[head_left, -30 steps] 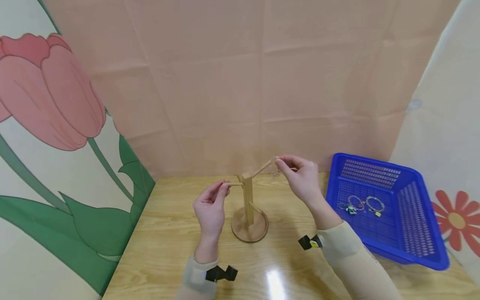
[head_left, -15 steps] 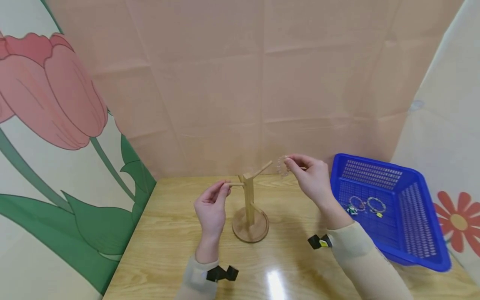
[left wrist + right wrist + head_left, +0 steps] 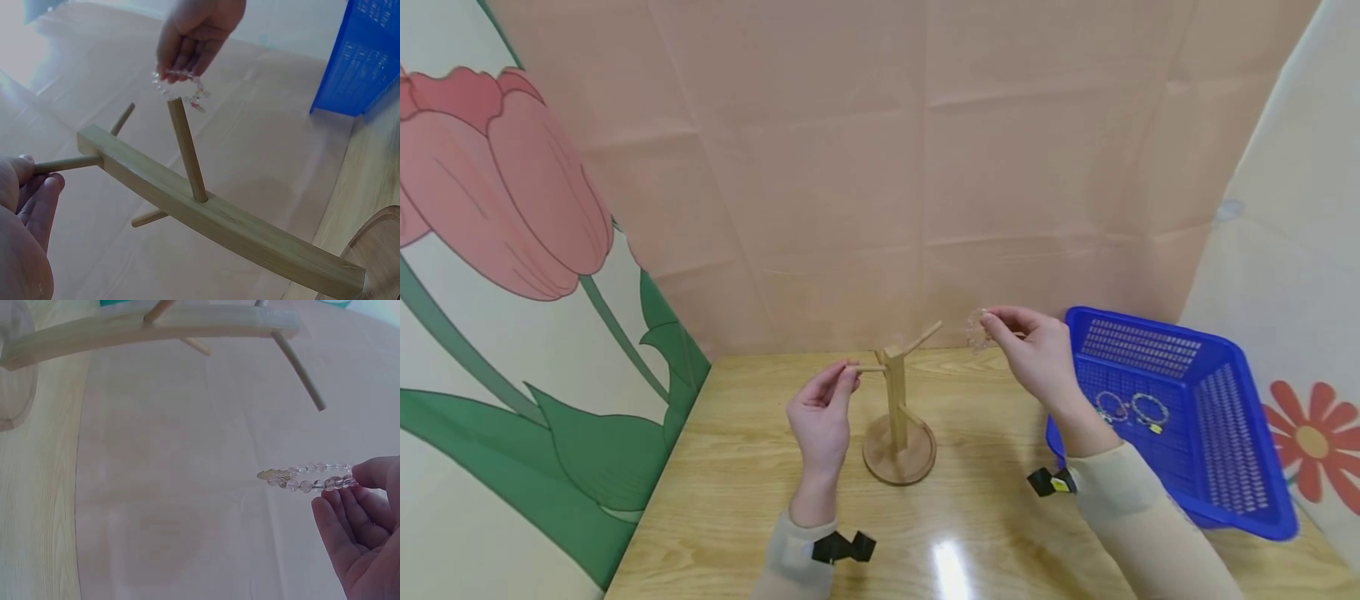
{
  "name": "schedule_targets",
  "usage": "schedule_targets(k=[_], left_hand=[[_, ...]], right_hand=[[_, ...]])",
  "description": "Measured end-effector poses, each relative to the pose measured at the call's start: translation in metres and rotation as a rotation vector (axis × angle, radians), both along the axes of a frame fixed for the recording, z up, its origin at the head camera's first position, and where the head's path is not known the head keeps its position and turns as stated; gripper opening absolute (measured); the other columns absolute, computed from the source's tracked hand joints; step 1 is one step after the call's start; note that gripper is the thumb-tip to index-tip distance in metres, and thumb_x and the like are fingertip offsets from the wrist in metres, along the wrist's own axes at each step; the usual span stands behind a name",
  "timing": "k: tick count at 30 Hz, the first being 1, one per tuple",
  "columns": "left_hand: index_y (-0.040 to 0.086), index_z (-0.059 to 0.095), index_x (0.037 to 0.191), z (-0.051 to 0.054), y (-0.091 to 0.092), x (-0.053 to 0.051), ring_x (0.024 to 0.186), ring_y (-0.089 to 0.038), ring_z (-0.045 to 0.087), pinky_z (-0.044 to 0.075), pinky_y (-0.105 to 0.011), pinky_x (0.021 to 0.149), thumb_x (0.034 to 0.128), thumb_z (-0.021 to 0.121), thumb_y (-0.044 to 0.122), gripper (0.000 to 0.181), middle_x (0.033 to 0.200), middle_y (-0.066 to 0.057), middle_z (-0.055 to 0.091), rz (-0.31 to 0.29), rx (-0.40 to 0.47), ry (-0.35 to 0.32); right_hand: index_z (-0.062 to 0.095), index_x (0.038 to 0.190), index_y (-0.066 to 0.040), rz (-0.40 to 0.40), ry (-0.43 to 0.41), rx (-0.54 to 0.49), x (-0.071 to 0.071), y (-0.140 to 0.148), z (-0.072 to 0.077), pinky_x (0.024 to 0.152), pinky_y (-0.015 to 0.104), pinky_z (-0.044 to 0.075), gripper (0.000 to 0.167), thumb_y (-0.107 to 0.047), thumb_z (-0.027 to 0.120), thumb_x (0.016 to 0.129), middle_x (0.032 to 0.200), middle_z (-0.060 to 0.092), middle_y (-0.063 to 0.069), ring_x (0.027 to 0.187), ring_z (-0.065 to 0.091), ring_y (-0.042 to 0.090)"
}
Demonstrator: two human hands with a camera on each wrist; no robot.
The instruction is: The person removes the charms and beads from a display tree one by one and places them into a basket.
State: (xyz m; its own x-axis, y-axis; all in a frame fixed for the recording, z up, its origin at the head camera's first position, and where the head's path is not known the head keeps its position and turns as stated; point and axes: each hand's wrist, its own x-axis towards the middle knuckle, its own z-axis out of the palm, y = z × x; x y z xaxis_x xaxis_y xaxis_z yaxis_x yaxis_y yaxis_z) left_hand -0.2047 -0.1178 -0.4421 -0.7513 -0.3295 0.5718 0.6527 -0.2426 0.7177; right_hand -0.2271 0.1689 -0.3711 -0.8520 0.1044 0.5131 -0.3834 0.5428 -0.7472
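Observation:
A wooden stand with a round base and several pegs stands upright on the table. My left hand pinches the end of its left peg between thumb and fingers. Off to the right, my right hand pinches a bracelet of clear beads by one side. The bracelet hangs in the air, apart from the upper right peg. A small leaf-like charm shows on its far end in the right wrist view.
A blue plastic basket sits on the right of the table. Inside lie a pinkish bracelet and a pale beaded bracelet with a yellow charm. A plain cloth backdrop hangs behind the stand.
My right hand has drawn the bracelet away to the right, off the upper right peg's tip. My left hand has kept its pinch on the left peg, and the stand has stayed put.

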Motion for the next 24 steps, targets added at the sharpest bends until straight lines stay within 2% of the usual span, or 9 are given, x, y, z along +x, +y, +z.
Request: schedule_targets(k=[15, 24], left_hand=[[-0.022, 0.071, 0.108, 0.004, 0.001, 0.0, 0.088, -0.015, 0.079, 0.069, -0.033, 0.08, 0.0943, 0.076, -0.01, 0.019, 0.103, -0.039, 0.072, -0.025, 0.017, 0.0], [-0.022, 0.071, 0.107, 0.004, -0.001, 0.001, 0.087, -0.015, 0.079, 0.069, -0.032, 0.079, 0.0942, 0.076, -0.01, 0.018, 0.101, -0.032, 0.076, -0.007, 0.015, -0.017]], right_hand=[[0.08, 0.119, -0.006, -0.039, -0.035, 0.018, 0.003, 0.016, 0.001, 0.07, 0.009, 0.059, 0.036, -0.038, 0.07, 0.107, 0.105, 0.08, 0.01, 0.086, 0.07, 0.002], [0.081, 0.119, -0.007, -0.059, -0.043, 0.004, 0.007, 0.033, -0.001, 0.069, 0.01, 0.058, 0.035, -0.037, 0.073, 0.104, 0.104, 0.08, 0.011, 0.086, 0.07, 0.0]])
